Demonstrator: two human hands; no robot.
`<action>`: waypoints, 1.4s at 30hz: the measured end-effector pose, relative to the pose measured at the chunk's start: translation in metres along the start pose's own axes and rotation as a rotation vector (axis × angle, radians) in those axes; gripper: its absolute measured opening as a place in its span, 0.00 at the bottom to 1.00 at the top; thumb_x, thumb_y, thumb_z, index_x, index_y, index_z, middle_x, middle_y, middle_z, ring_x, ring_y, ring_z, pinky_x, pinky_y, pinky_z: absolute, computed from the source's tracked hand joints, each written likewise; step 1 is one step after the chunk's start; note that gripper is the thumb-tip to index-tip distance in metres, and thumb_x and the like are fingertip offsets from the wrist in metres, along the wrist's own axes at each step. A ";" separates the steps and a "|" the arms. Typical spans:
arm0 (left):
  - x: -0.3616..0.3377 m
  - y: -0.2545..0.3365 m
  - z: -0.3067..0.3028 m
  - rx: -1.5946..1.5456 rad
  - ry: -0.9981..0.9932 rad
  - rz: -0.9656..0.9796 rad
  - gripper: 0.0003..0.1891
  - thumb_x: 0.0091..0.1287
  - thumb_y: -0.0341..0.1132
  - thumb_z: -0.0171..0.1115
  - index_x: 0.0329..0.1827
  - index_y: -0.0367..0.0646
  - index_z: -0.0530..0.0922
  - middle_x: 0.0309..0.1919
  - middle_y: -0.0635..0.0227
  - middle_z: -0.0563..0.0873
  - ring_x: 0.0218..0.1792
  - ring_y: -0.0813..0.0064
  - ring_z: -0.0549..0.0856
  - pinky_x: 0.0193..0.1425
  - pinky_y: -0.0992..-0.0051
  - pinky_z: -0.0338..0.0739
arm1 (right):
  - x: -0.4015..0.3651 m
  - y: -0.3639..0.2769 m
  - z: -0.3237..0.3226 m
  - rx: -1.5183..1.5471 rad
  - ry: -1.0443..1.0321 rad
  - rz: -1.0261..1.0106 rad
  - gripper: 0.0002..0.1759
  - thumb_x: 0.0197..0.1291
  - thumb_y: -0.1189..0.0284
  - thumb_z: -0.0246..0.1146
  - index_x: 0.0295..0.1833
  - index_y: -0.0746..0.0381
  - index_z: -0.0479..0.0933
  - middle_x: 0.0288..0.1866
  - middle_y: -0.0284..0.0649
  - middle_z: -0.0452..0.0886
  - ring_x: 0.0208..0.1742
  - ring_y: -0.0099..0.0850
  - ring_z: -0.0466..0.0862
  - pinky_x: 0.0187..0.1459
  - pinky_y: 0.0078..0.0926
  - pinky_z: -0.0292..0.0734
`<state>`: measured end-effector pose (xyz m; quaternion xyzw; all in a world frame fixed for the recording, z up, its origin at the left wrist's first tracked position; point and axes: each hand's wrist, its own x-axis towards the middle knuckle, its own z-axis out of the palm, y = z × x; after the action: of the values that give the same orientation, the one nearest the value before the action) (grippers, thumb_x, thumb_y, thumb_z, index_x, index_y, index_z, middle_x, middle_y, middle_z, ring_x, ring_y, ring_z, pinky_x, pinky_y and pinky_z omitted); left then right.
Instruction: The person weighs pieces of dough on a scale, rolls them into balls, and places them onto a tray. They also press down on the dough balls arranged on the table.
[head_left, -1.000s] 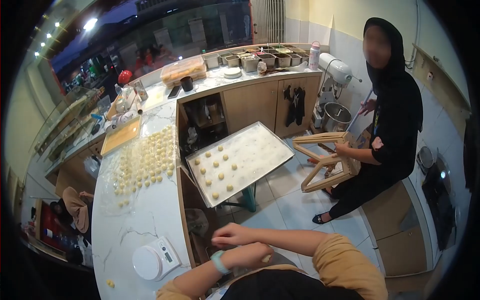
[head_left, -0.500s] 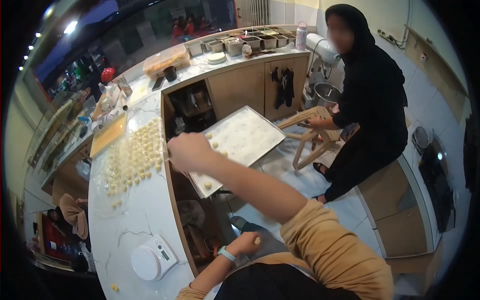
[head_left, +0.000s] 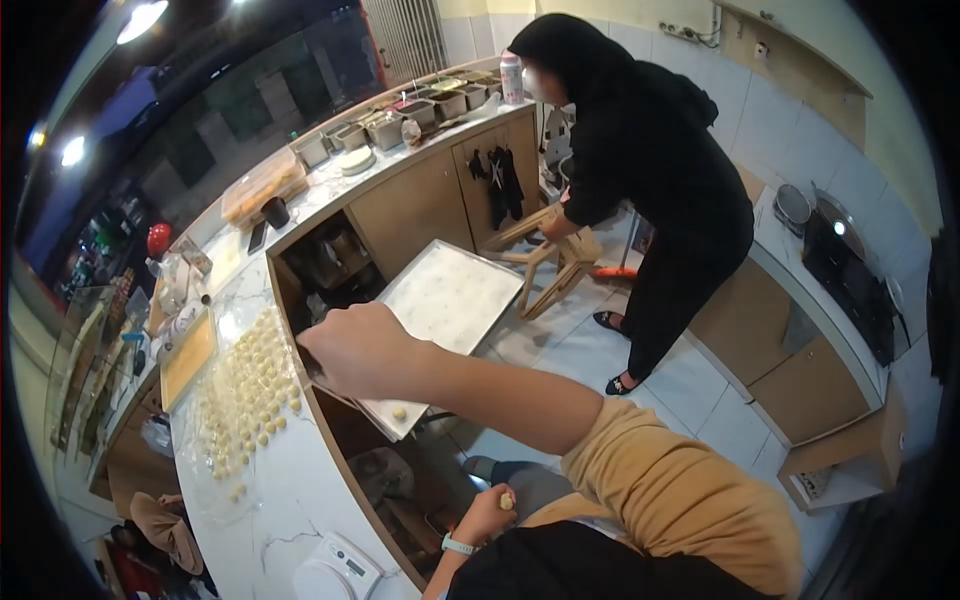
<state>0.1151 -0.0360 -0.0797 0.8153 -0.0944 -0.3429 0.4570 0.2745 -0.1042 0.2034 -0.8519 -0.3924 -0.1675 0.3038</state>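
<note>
Down by my lap, my left hand (head_left: 484, 516), with a pale watch on the wrist, is closed around a small piece of yellow dough (head_left: 507, 501). My right hand (head_left: 362, 350) is stretched forward in a fist over the near end of a floured tray (head_left: 455, 290), beside the counter edge. Its fingertips face away, so whatever they hold is hidden. One dough ball (head_left: 400, 413) shows on the tray's near corner; my right hand and forearm cover part of the tray. Many more dough balls (head_left: 250, 365) lie on plastic sheeting on the counter to the left.
A white kitchen scale (head_left: 340, 568) stands on the marble counter (head_left: 270, 500). Farther along are a yellow-filled tray (head_left: 188, 360), a black cup (head_left: 275, 211) and metal containers (head_left: 385, 130). A co-worker in black (head_left: 650, 140) bends over a wooden stool (head_left: 560, 260) beyond the tray.
My view has swung right, so the counter and tray sit farther left. The co-worker leans lower over the stool. My right hand stays closed above the tray; my left still grips the dough.
</note>
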 end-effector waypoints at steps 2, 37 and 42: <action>0.000 0.004 -0.007 0.030 0.014 0.103 0.12 0.46 0.28 0.66 0.34 0.41 0.74 0.29 0.58 0.82 0.34 0.65 0.82 0.41 0.70 0.75 | 0.011 0.002 0.002 -0.084 -0.077 -0.015 0.06 0.41 0.76 0.61 0.29 0.61 0.79 0.25 0.48 0.81 0.28 0.44 0.84 0.31 0.37 0.78; 0.024 0.003 0.006 0.160 0.041 0.222 0.13 0.60 0.33 0.63 0.47 0.40 0.78 0.37 0.68 0.82 0.38 0.77 0.80 0.44 0.76 0.73 | -0.114 -0.127 0.045 1.347 -0.646 -0.739 0.08 0.57 0.71 0.58 0.32 0.65 0.71 0.29 0.47 0.73 0.35 0.41 0.76 0.38 0.36 0.70; -0.009 0.029 -0.012 -0.108 0.037 0.208 0.11 0.59 0.28 0.66 0.44 0.40 0.79 0.37 0.71 0.81 0.37 0.83 0.79 0.41 0.83 0.73 | -0.108 -0.064 -0.036 1.083 -0.629 -0.577 0.16 0.58 0.66 0.60 0.20 0.58 0.67 0.16 0.39 0.66 0.21 0.40 0.71 0.23 0.36 0.63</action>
<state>0.1206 -0.0401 -0.0481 0.7814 -0.1512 -0.2833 0.5351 0.1552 -0.1561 0.1990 -0.4498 -0.7014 0.2329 0.5014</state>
